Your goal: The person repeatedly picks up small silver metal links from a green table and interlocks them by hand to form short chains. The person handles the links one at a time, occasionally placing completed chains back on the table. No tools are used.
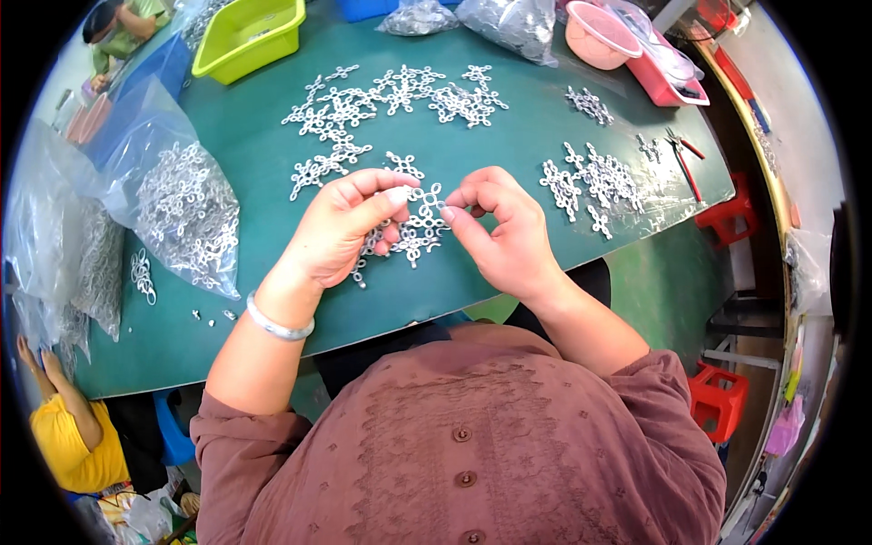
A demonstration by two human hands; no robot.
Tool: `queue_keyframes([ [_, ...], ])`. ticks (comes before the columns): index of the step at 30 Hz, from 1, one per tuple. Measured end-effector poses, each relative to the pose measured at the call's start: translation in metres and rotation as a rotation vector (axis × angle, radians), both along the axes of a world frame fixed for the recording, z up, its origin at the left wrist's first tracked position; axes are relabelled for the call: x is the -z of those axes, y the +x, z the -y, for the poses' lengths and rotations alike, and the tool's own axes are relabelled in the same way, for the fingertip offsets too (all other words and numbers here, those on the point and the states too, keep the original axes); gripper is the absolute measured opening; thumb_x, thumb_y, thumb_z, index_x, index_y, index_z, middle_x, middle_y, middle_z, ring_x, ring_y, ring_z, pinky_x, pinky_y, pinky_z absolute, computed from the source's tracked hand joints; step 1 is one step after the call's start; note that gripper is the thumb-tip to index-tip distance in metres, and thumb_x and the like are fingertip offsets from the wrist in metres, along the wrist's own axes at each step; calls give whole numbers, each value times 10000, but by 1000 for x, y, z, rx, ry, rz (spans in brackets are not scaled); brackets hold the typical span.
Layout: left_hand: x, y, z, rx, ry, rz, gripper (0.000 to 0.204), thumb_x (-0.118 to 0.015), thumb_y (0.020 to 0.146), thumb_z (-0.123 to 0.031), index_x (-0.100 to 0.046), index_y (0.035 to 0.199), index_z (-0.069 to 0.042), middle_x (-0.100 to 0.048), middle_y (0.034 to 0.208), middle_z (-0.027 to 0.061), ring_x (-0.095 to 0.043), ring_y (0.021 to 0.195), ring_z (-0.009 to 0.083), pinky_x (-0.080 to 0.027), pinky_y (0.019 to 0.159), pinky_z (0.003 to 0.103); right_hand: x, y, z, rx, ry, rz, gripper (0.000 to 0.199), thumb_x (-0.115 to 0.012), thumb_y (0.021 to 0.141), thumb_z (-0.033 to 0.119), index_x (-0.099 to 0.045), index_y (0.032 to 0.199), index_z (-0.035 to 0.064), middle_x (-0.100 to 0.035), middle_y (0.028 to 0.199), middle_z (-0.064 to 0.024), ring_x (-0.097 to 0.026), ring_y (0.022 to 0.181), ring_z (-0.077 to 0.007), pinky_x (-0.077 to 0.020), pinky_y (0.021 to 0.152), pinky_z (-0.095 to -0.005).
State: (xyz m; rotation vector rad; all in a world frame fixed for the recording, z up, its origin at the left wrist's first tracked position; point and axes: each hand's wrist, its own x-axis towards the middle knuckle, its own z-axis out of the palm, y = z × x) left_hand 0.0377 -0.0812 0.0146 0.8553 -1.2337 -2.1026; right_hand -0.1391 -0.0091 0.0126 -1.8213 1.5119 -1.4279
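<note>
A small silvery piece made of linked loops (431, 194) is held up between my two hands. My left hand (350, 222), with a pale bangle on its wrist, pinches its left side between thumb and fingertips. On its right side, the thumb and index finger of my right hand (501, 232) are pressed together. Just below and partly behind my left hand lies a small heap of similar loop pieces (416, 241) on the green table (509, 163). More of these pieces (341, 109) spread out beyond my hands, and another group (604, 177) lies to the right.
Clear bags of loop pieces (189, 204) stand at the left. Red-handled pliers (683, 163) lie near the right edge. Along the back are a lime-green bin (250, 41), a pink basket (601, 38) and filled bags (513, 27). Other people sit at far left and lower left (82, 440).
</note>
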Motion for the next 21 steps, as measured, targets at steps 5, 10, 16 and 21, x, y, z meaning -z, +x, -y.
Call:
queue_keyframes([
  [5, 0, 3, 2, -46, 1, -28, 141, -561, 844, -165, -589, 916, -47, -562, 685, 2, -510, 545, 68, -403, 456, 185, 2, 9, 6, -67, 6, 92, 55, -630, 726, 23, -583, 749, 7, -541, 782, -56, -521, 643, -131, -428, 558, -245],
  [10, 3, 4, 4, -53, 23, -45, 129, -556, 847, -181, -584, 878, -59, -561, 682, 2, -508, 545, 74, -400, 453, 192, -2, 9, 5, -110, 94, 106, 63, -630, 738, 31, -600, 781, -4, -547, 798, -50, -521, 674, -109, -431, 599, -228],
  [16, 4, 4, 6, -52, 49, -53, 125, -549, 851, -178, -585, 879, -61, -560, 685, 1, -508, 551, 76, -403, 458, 196, -4, 7, 4, -147, 170, 146, 72, -632, 743, 51, -606, 780, -5, -554, 790, -51, -518, 657, -108, -429, 587, -229],
  [21, 3, 5, 5, -53, 47, -61, 141, -534, 858, -180, -588, 894, -55, -552, 689, 6, -500, 546, 80, -406, 461, 195, -4, 8, 4, -148, 213, 168, 78, -624, 757, 63, -613, 788, -8, -554, 792, -47, -512, 651, -96, -425, 587, -223],
])
